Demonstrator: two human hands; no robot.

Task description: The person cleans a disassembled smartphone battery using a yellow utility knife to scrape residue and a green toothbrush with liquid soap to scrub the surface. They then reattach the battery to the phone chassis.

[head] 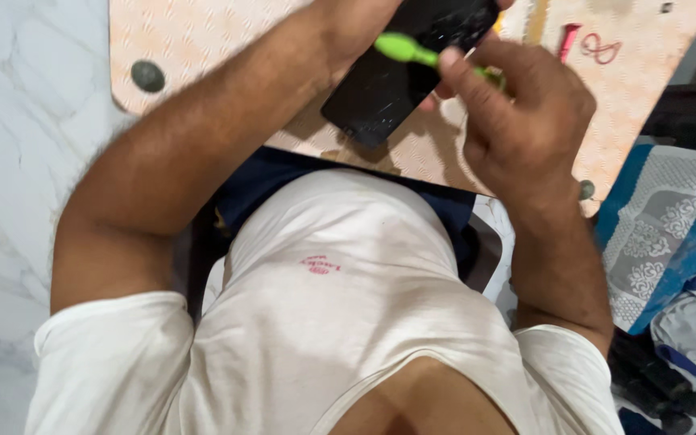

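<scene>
A: My right hand (525, 121) is closed around a slim, bright green plastic tool (412, 51), its tip resting on the flat black cracked screen panel (396, 80).

B: And my left hand (356, 24) grips that panel's upper edge, tilted above the pale patterned tabletop (203, 40).

A: I judge the panel light, stiff and brittle, so it is best held by its edges.

B: A red clip (568, 39) lies well beyond.
</scene>
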